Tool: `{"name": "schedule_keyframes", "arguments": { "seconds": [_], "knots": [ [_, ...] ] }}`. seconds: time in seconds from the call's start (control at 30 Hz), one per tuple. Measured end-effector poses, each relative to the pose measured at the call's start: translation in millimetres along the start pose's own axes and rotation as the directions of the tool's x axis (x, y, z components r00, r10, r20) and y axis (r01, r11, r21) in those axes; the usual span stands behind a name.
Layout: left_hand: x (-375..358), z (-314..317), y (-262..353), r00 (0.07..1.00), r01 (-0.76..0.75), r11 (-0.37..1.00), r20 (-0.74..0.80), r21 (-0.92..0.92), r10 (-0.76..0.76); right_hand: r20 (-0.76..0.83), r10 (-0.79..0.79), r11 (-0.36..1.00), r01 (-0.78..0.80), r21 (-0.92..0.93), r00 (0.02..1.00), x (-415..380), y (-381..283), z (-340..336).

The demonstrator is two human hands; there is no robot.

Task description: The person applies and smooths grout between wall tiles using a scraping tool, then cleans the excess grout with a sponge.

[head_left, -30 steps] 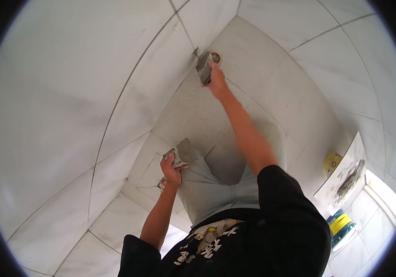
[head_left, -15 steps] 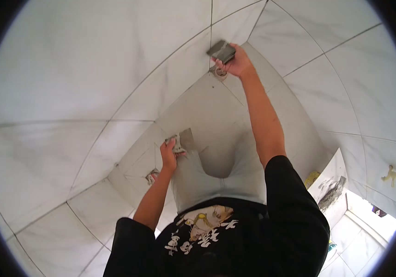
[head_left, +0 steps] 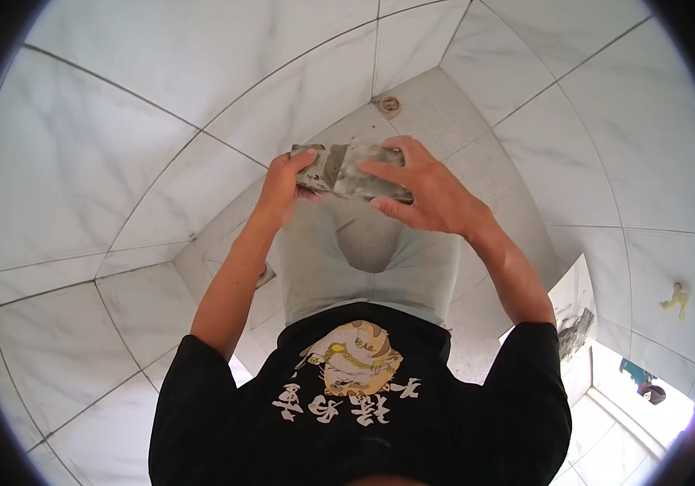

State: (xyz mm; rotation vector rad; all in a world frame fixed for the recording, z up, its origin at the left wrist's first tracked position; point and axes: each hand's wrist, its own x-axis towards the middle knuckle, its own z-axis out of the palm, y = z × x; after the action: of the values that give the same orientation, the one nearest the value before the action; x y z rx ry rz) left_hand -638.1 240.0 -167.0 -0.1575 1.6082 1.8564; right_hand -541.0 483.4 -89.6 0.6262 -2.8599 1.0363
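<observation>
Both hands are together in front of my legs. My left hand (head_left: 289, 182) grips a flat, mortar-smeared scraper (head_left: 312, 172), thumb on top. Close against it, a flat grey plate (head_left: 357, 180) with wet-looking smears lies in my right hand (head_left: 432, 190), whose fingers wrap its right end. The plate overlaps or touches the scraper's blade; where one ends and the other begins is blurred.
White marbled wall tiles (head_left: 283, 89) with dark joints surround a grey floor (head_left: 485, 174). A round drain opening (head_left: 390, 105) is in the far corner. A mortar-smeared slab (head_left: 572, 304) leans at the right. A yellowish wall fitting (head_left: 676, 300) is beyond.
My right hand has come down from the far corner with its plate, uncovering the round opening. My left hand has risen with the scraper, and the two tools now meet.
</observation>
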Motion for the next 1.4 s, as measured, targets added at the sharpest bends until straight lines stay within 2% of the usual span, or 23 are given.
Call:
{"name": "schedule_keyframes", "arguments": {
  "seconds": [0.07, 0.17, 0.23, 0.3, 0.33, 0.37, 0.4, 0.47, 0.5, 0.6, 0.7, 0.77, 0.87, 0.9, 1.03, 1.1, 1.13, 1.2, 1.23, 1.27, 1.33, 1.37, 1.4],
  "knots": [
    [6.0, 3.2, 7.1, 0.999, -0.002, 0.999, 0.033, 0.042, 0.001, -0.020, -0.123, 0.990, 0.122, -0.076, 0.992, 1.8, 4.6, 1.8],
    [14.6, 2.9, 14.0, 1.000, -0.022, 0.994, 0.015, 0.111, 0.021, 0.047, -0.111, 0.976, 0.118, -0.181, 0.993, 9.7, 21.3, 2.6],
    [27.6, -1.3, 15.3, 0.999, -0.044, 0.986, -0.004, 0.162, 0.046, 0.068, -0.060, 0.995, 0.065, -0.075, 0.996, 14.0, 48.1, 1.4],
    [44.0, -19.3, -2.1, 0.993, -0.115, 0.968, -0.062, -0.225, 0.103, 0.081, -0.008, 0.999, 0.004, 0.044, 0.997, 20.8, 87.6, 10.4],
    [54.5, -30.3, -22.5, 0.990, -0.113, 0.957, -0.111, -0.266, 0.086, 0.110, 0.283, 0.751, -0.291, 0.592, 0.953, 25.3, 113.4, 25.0],
    [64.9, -41.9, -50.2, 0.985, -0.115, 0.945, -0.160, -0.306, 0.068, 0.282, 0.469, 0.167, -0.397, 0.902, 0.837, 29.0, 140.2, 40.9],
    [67.8, -49.9, -79.8, 0.980, -0.050, 0.954, -0.197, -0.295, -0.009, 0.274, 0.487, 0.143, -0.385, 0.912, 0.830, 32.9, 166.5, 61.6],
    [66.0, -64.8, -136.7, 0.968, 0.056, 0.979, -0.230, -0.197, -0.102, 0.201, 0.522, -0.288, -0.050, 0.956, 0.829, 49.0, 212.1, 104.4],
    [64.2, -70.4, -153.9, 0.966, 0.101, 0.989, -0.226, -0.105, -0.123, 0.198, 0.538, -0.312, -0.024, 0.950, 0.820, 63.7, 225.3, 119.6],
    [66.2, -54.9, -164.0, 0.952, 0.054, 0.990, -0.294, -0.127, -0.090, -0.017, 0.795, -0.153, 0.228, 0.961, 0.607, 113.6, 245.8, 156.2],
    [71.8, -62.2, -167.6, 0.956, 0.121, 0.991, -0.261, -0.063, -0.134, -0.078, 0.866, -0.011, 0.175, 0.984, 0.493, 159.1, 250.5, 177.2],
    [75.3, -64.9, -170.1, 0.952, 0.134, 0.987, -0.265, -0.093, -0.155, -0.300, 0.865, 0.313, 0.037, 0.949, 0.402, 183.8, 257.4, 196.2],
    [77.9, -64.6, -173.2, 0.940, 0.150, 0.981, -0.289, -0.125, -0.180, -0.310, 0.864, 0.295, 0.098, 0.950, 0.397, 189.7, 239.2, 216.9],
    [78.2, -65.0, -172.3, 0.934, 0.156, 0.981, -0.307, -0.117, -0.185, -0.270, 0.832, 0.280, 0.052, 0.959, 0.484, 175.7, 238.3, 216.3],
    [78.5, -65.7, -172.8, 0.948, 0.158, 0.981, -0.259, -0.112, -0.183, -0.196, 0.887, 0.180, 0.078, 0.981, 0.418, 167.2, 237.1, 195.2],
    [78.3, -67.0, -173.2, 0.946, 0.154, 0.983, -0.271, -0.101, -0.176, -0.386, 0.873, 0.407, -0.009, 0.913, 0.298, 196.3, 245.8, 190.2],
    [77.2, -68.3, -174.1, 0.946, 0.155, 0.983, -0.273, -0.097, -0.176, -0.385, 0.874, 0.404, -0.006, 0.915, 0.297, 200.4, 241.1, 195.8],
    [77.2, -68.2, -176.2, 0.941, 0.149, 0.986, -0.294, -0.078, -0.165, -0.546, 0.779, 0.595, -0.090, 0.799, 0.308, 200.0, 225.8, 205.0],
    [78.3, -70.2, -177.6, 0.943, 0.146, 0.986, -0.289, -0.080, -0.163, -0.382, 0.791, 0.473, -0.082, 0.877, 0.478, 179.8, 220.6, 199.6],
    [79.1, -72.0, -179.0, 0.947, 0.144, 0.985, -0.275, -0.089, -0.164, -0.389, 0.785, 0.483, -0.083, 0.872, 0.482, 164.9, 229.6, 190.8],
    [81.1, -70.7, -178.9, 0.951, 0.130, 0.986, -0.268, -0.107, -0.154, 0.040, 0.894, -0.086, 0.083, 0.993, 0.445, 146.3, 256.0, 178.8],
    [78.7, -70.4, -178.1, 0.953, 0.130, 0.986, -0.262, -0.108, -0.154, 0.041, 0.889, -0.085, 0.076, 0.993, 0.457, 143.2, 265.5, 169.3],
    [78.9, -69.9, -176.6, 0.956, 0.124, 0.986, -0.253, -0.108, -0.148, 0.188, 0.850, -0.239, 0.041, 0.970, 0.493, 145.2, 276.1, 153.3]
  ]
}}
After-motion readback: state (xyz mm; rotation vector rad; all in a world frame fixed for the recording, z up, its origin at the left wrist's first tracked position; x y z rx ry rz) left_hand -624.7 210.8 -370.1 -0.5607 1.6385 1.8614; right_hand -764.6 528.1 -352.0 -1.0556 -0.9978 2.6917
